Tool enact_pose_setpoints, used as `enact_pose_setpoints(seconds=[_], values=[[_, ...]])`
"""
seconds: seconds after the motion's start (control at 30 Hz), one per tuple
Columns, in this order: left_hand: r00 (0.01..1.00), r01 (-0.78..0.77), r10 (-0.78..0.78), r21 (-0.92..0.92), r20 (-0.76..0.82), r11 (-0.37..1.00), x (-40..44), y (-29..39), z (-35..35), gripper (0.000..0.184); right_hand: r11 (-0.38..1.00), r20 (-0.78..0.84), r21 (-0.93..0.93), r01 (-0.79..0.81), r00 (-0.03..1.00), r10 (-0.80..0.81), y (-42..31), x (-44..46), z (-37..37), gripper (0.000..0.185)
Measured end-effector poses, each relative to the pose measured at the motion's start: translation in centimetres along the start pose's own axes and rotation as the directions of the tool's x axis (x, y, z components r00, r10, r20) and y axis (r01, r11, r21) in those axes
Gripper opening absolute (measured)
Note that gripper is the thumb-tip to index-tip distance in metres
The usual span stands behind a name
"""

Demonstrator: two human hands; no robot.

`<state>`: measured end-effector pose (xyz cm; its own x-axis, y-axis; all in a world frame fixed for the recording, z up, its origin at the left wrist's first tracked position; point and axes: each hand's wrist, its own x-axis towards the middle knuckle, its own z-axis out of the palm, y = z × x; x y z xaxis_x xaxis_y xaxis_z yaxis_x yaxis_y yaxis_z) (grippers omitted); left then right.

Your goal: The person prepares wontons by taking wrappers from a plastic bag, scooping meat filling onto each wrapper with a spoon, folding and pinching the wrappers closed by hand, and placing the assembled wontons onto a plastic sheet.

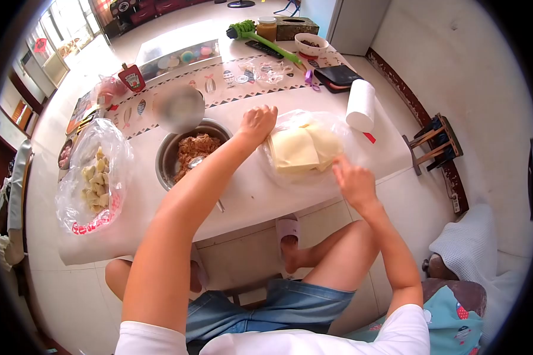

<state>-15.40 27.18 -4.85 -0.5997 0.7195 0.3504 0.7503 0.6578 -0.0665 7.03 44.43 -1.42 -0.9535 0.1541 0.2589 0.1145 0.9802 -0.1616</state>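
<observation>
A stack of pale yellow square dough wrappers (294, 150) lies in a thin clear plastic bag (336, 125) on the table. My left hand (259, 124) is closed at the bag's upper left edge, gripping the plastic. On the right, my right hand (355, 184) pinches the bag's edge beside the wrappers' lower right corner. Left of the wrappers stands a metal bowl (167, 155) of minced filling (196, 149), with a spoon (195, 161) in it. My left forearm passes in front of part of the bowl.
A plastic bag (117, 155) of folded dumplings (96, 183) lies at the left. Behind the metal bowl is a small round dish (182, 109). A white paper roll (360, 106), black pouch (337, 77), ketchup pouch (131, 78) and small bowl (311, 45) stand farther back.
</observation>
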Motion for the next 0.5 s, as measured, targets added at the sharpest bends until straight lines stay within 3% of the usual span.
enact_pose_setpoints(seconds=[0.07,0.13,0.2,0.3,0.33,0.43,0.5], values=[[0.991,0.031,-0.019,-0.089,0.132,0.996,-0.4,-0.6,-0.7,0.016,0.972,-0.037,0.213,-0.1,0.993,0.11,-1.1,2.7,-1.9,0.025],[0.962,0.094,-0.035,-0.207,0.272,0.974,-1.0,-0.5,-2.0,0.019,0.98,-0.168,0.19,0.059,0.985,-0.026,-0.5,5.7,-0.8,0.03],[0.912,0.196,-0.044,-0.34,0.408,0.92,-1.6,-0.3,-3.7,0.024,0.99,-0.128,0.111,0.082,0.989,-0.068,0.9,8.9,1.1,0.03],[0.892,0.106,0.105,-0.43,0.439,0.896,-3.4,1.1,-5.7,0.032,0.996,-0.034,-0.013,0.083,0.996,-0.083,4.0,10.7,3.4,0.029],[0.862,0.155,0.081,-0.412,0.501,0.898,-4.0,1.6,-6.4,0.045,0.995,0.002,-0.057,0.078,0.997,-0.079,5.2,10.8,3.9,0.028],[0.852,0.112,0.019,-0.219,0.523,0.969,-6.0,2.4,-7.5,0.056,0.95,-0.065,-0.29,0.113,0.988,-0.137,7.4,7.8,5.1,0.024],[0.891,-0.061,0.012,0.093,0.453,0.994,-7.8,3.8,-7.4,0.053,0.911,-0.076,-0.373,0.179,0.972,-0.222,6.9,4.4,4.1,0.02]])
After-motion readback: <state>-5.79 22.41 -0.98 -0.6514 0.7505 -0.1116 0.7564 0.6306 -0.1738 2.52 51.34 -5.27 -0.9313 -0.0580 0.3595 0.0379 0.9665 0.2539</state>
